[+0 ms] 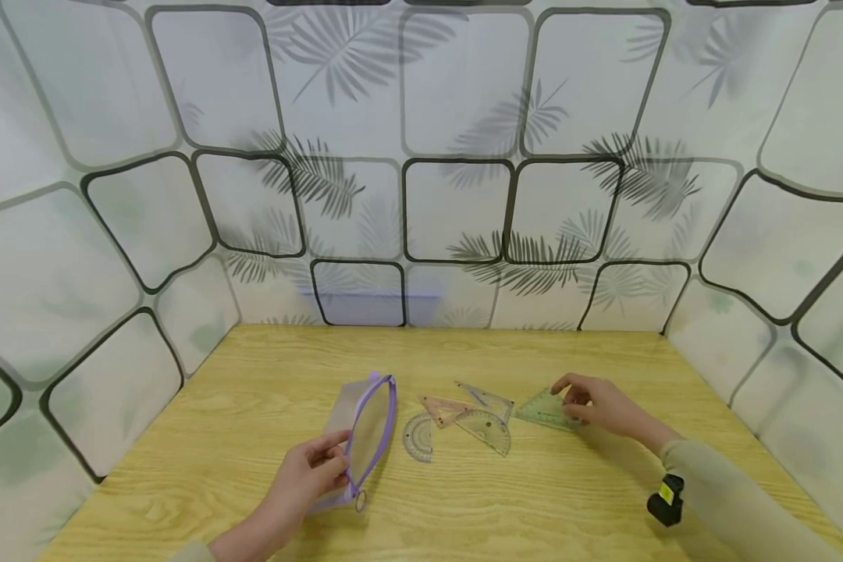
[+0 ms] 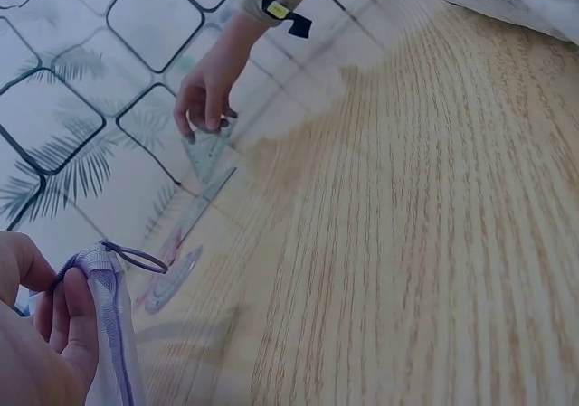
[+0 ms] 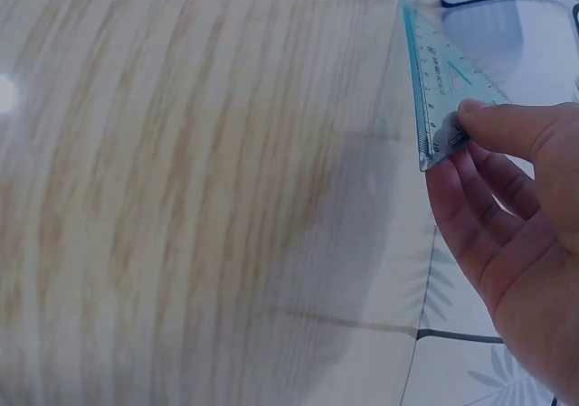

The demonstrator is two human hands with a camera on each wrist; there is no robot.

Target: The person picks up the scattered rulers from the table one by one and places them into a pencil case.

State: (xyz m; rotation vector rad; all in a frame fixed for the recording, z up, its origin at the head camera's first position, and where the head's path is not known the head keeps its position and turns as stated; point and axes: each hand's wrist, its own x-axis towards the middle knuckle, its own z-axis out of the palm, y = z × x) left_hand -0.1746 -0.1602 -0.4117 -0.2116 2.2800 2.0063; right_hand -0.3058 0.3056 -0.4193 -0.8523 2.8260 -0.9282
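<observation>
Walls (image 1: 457, 211): patterned with dark rounded outlines and grey palm leaves; seen at the back and both sides.
Table (image 1: 253, 375): surfaced in yellow wood grain, bounded by the walls.
Pouch (image 1: 344, 406): located at the table's left; translucent, edged with a purple zip, its mouth spread toward the right.
Left hand (image 1: 302, 472): narrowed to a pinch; the pouch's near zip end is held.
Right hand (image 1: 600, 406): narrowed likewise; one corner of a green set square (image 1: 539, 409) is gripped between thumb and fingers, right of the other drawing pieces. Whether its far tip is rested on the wood cannot be told.
Half-round protractor (image 1: 488, 429): laid mid-table, overlapped in view with an orange set square (image 1: 444, 406) and a clear set square (image 1: 495, 403).
Small protractor (image 1: 410, 439): laid between pouch and half-round protractor.
Black device (image 1: 666, 501): worn at the right wrist, marked with yellow.
Zip ring (image 1: 361, 501): hung from the pouch's near end.
</observation>
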